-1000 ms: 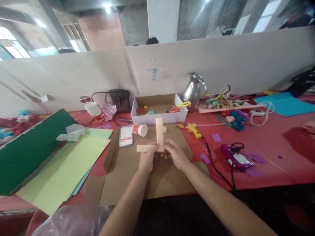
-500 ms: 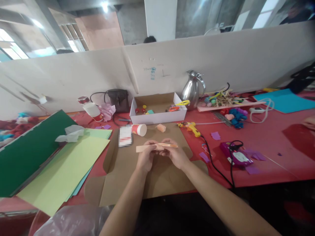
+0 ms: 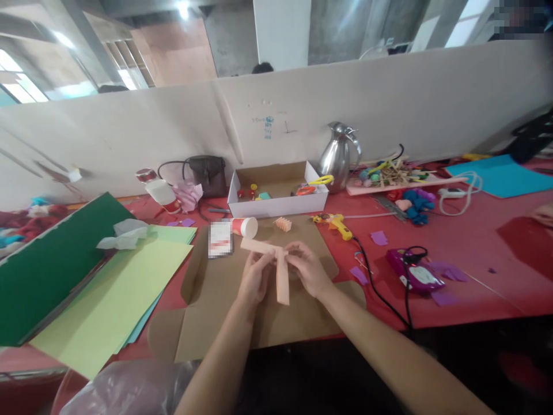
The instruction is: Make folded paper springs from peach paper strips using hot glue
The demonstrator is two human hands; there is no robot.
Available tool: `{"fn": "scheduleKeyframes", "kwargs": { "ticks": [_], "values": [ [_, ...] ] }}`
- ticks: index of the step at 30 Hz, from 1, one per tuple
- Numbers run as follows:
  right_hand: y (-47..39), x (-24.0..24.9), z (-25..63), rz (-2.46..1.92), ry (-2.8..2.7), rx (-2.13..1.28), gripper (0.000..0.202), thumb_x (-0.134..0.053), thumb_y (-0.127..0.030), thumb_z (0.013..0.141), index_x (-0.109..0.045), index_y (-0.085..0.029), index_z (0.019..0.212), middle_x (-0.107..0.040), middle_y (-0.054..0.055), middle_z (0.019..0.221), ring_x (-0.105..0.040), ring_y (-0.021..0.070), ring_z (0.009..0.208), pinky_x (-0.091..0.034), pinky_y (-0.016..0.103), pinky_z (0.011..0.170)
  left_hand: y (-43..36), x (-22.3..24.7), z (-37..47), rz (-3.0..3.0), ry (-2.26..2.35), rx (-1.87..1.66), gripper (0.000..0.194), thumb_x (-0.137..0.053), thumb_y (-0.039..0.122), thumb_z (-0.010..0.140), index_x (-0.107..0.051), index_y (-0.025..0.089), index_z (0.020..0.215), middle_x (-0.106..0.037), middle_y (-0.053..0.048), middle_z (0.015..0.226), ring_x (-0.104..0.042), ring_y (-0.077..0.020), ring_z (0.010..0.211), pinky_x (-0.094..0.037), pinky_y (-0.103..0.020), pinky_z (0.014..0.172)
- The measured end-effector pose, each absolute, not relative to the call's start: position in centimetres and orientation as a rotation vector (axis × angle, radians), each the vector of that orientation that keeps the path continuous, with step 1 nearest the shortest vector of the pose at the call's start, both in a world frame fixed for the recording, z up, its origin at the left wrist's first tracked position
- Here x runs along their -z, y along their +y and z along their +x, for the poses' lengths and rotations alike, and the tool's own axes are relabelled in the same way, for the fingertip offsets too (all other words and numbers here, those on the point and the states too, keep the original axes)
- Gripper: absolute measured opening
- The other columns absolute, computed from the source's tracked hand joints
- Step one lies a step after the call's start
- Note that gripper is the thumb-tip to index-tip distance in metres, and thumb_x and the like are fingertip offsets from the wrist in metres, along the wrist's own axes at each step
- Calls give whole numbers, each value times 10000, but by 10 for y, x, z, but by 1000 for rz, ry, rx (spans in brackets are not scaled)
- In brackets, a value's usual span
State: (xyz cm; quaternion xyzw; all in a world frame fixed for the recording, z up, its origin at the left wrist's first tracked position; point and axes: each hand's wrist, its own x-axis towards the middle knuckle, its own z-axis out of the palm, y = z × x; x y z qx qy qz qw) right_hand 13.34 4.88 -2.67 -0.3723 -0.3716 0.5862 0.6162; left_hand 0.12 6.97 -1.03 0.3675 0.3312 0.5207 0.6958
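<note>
Two peach paper strips (image 3: 282, 282) meet at a corner between my hands, above the brown cardboard (image 3: 207, 311). One strip points to the upper left, the other hangs down toward me. My left hand (image 3: 256, 275) pinches the strips near the joint. From the other side, my right hand (image 3: 307, 268) grips the same joint with thumb and fingers. Just behind them on the cardboard lies a small folded peach paper piece (image 3: 283, 224). A red and white paper cup (image 3: 247, 227) lies on its side to the left of it.
Behind the cardboard stands a white box (image 3: 277, 206) with scissors. A yellow glue gun (image 3: 339, 225) and purple power box (image 3: 415, 272) with a black cable lie right. Yellow-green paper (image 3: 125, 294) lies left. A metal jug (image 3: 337, 158) stands behind; another person's hand (image 3: 543, 215) rests far right.
One strip has swung from pointing right to hanging down toward me. The other now tilts to the upper left. Both hands still hold the joint, with the right fingers shifted slightly.
</note>
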Motion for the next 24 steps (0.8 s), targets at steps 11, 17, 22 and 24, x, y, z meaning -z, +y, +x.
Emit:
{"fn": "scheduleKeyframes", "kwargs": {
  "ticks": [11, 17, 22, 24],
  "values": [
    [54, 30, 147, -1084, -1140, -1261, 196, -667, -349, 752, -600, -270, 918, -652, -25, 736, -597, 161, 634, -426, 261, 547, 88, 11, -25, 1106, 957, -800, 300, -780, 329, 644, -746, 154, 885, -733, -99, 814, -683, -243, 744, -521, -332, 677],
    [51, 20, 147, -1059, -1160, -1331, 126, -688, -320, 730, -654, -235, 816, -646, -20, 701, -600, 148, 626, -455, 271, 575, 97, -12, -38, 1316, 870, -596, 215, -762, 279, 651, -764, 183, 843, -736, -105, 845, -682, -278, 833, -518, -360, 731],
    [55, 28, 143, -991, -968, -1445, 248, -735, -290, 677, -620, -241, 890, -623, -44, 681, -616, 127, 598, -501, 266, 593, 109, -21, -36, 1555, 952, -589, 146, -750, 272, 639, -764, 188, 757, -730, -80, 770, -666, -236, 718, -477, -289, 606],
    [55, 29, 143, -971, -871, -1491, 255, -756, -293, 652, -606, -235, 850, -611, -51, 677, -616, 119, 608, -506, 249, 590, 112, -17, -35, 1628, 1055, -617, 156, -746, 300, 641, -761, 176, 734, -722, -63, 727, -647, -208, 672, -446, -259, 571]
  ]
}}
